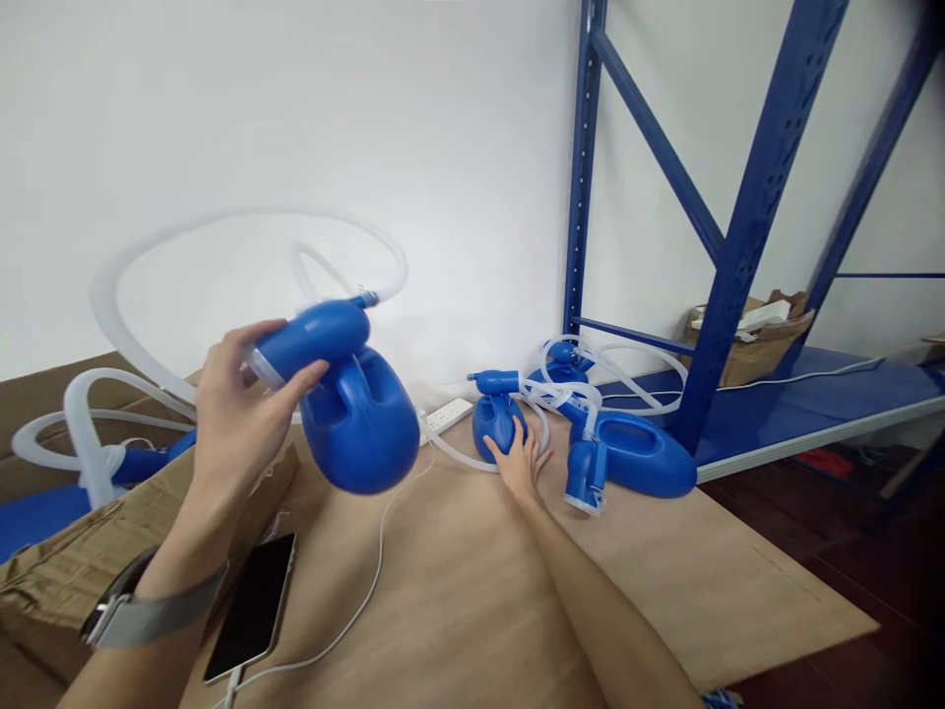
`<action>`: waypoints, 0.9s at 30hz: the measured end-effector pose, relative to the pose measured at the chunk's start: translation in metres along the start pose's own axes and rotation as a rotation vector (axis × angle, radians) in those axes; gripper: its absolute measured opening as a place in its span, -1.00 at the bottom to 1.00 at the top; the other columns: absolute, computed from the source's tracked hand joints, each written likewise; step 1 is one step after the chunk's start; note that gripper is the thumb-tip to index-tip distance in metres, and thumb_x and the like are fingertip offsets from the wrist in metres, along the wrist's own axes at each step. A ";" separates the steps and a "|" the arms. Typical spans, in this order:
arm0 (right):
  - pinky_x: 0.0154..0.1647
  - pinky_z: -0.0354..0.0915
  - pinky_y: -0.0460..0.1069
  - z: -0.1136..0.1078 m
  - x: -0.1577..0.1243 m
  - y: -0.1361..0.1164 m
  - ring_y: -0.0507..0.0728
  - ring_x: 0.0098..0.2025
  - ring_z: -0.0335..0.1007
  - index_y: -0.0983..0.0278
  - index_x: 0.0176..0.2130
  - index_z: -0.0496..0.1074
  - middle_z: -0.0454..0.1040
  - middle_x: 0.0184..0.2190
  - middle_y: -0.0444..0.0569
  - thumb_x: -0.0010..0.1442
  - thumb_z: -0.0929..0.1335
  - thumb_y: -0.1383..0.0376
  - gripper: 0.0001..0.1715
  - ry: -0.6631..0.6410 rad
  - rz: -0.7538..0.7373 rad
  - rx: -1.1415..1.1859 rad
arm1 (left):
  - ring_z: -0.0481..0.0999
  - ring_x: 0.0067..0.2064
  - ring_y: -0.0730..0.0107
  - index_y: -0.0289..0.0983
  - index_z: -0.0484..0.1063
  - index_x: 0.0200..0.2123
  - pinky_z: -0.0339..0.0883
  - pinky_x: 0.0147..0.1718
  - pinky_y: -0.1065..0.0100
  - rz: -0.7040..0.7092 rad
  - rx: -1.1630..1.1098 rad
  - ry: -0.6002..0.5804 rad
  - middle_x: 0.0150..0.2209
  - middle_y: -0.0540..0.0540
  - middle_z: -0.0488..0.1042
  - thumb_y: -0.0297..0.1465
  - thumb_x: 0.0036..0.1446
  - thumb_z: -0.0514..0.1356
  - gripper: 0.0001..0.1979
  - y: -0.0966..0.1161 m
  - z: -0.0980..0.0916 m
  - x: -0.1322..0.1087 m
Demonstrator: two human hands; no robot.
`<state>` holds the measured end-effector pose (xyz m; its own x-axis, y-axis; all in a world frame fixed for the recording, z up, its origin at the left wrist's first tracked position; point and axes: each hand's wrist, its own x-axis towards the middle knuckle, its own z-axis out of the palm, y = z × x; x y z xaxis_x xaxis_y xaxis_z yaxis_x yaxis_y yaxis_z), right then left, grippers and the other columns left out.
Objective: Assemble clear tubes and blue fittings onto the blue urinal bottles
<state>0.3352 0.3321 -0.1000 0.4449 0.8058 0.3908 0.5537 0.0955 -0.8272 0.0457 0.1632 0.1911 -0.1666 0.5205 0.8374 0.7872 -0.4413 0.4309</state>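
My left hand (247, 384) grips a blue plastic urinal bottle (361, 428) by its neck, holding it tilted above the table's left side. A long translucent hose (255, 212) loops up and back from this bottle. Farther back, my right hand (519, 459) has its thumb and fingers around the body of a second blue urinal bottle (493, 425), which rests on the table. Its underside is partly hidden by my fingers. Just right of that hand lies another blue urinal bottle (642, 455), on its side, with its spout toward me.
A cardboard box (95, 537) at the left holds more blue bottles and hoses. Beside it lies a phone (255, 606) with a white cable across the brown tabletop (458, 601). A power strip (447, 416) sits by the wall. Blue shelving (745, 226) stands at the right.
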 end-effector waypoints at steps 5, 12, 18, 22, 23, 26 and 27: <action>0.49 -0.27 0.43 -0.019 -0.008 -0.002 0.45 0.54 -0.21 0.29 0.32 0.30 0.03 0.46 0.30 0.18 0.34 -0.21 -0.06 -0.051 -0.047 0.209 | 0.55 0.09 0.01 -0.08 0.46 0.12 0.58 -0.08 0.10 -0.136 -0.218 -0.266 0.11 -0.08 0.51 -0.07 0.07 0.42 -0.43 -0.002 -0.005 -0.054; 0.37 0.24 0.24 -0.077 -0.040 -0.019 0.31 0.38 0.26 0.15 0.32 0.29 0.32 0.35 0.14 0.27 0.30 -0.18 -0.20 -0.083 -0.137 0.472 | 0.54 0.06 0.06 -0.11 0.49 0.07 0.54 -0.08 0.17 -0.276 -0.499 -0.684 0.09 -0.13 0.50 -0.12 0.11 0.41 -0.51 -0.022 0.024 -0.124; 0.36 0.26 0.27 -0.150 -0.077 -0.035 0.31 0.37 0.29 0.03 0.50 -0.09 0.29 0.39 0.13 0.28 0.39 -0.05 0.01 -0.010 -0.016 0.720 | 0.51 0.12 0.02 -0.12 0.49 0.07 0.47 0.07 0.16 -0.365 -0.681 -0.797 0.12 -0.13 0.51 -0.19 0.04 0.47 -0.47 -0.035 0.048 -0.152; 0.41 0.18 0.36 -0.177 -0.122 -0.032 0.38 0.43 0.20 0.02 0.53 -0.14 0.33 0.38 0.08 0.14 0.50 -0.06 0.23 -0.277 0.174 0.712 | 0.54 0.07 0.05 -0.13 0.42 0.12 0.50 0.02 0.15 -0.487 -0.739 -0.757 0.14 -0.14 0.47 -0.15 0.05 0.45 -0.41 -0.038 0.061 -0.166; 0.43 0.15 0.37 -0.178 -0.137 -0.035 0.38 0.44 0.19 0.01 0.52 -0.09 0.33 0.39 0.07 0.14 0.51 -0.05 0.21 -0.358 0.197 0.689 | 0.55 0.07 0.06 -0.13 0.39 0.15 0.51 0.02 0.14 -0.515 -0.754 -0.743 0.15 -0.14 0.46 -0.14 0.06 0.44 -0.38 -0.036 0.064 -0.171; 0.45 0.11 0.35 -0.166 -0.174 -0.053 0.38 0.48 0.10 -0.01 0.45 0.13 0.24 0.44 0.01 0.16 0.53 -0.02 0.03 -0.482 0.183 0.608 | 0.56 0.06 0.06 -0.13 0.30 0.23 0.52 0.02 0.12 -0.554 -0.797 -0.697 0.16 -0.16 0.44 -0.12 0.05 0.44 -0.27 -0.028 0.072 -0.184; 0.45 0.12 0.33 -0.159 -0.182 -0.062 0.38 0.48 0.09 0.00 0.44 0.16 0.22 0.45 0.01 0.13 0.54 0.00 0.03 -0.468 0.162 0.593 | 0.56 0.07 0.05 -0.13 0.29 0.24 0.52 0.03 0.12 -0.546 -0.794 -0.674 0.17 -0.18 0.43 -0.12 0.03 0.45 -0.24 -0.025 0.075 -0.188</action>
<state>0.3318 0.0868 -0.0560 0.0713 0.9870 0.1442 -0.0210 0.1461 -0.9891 0.1015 0.1309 -0.0028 0.1683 0.9579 0.2324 0.0778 -0.2479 0.9656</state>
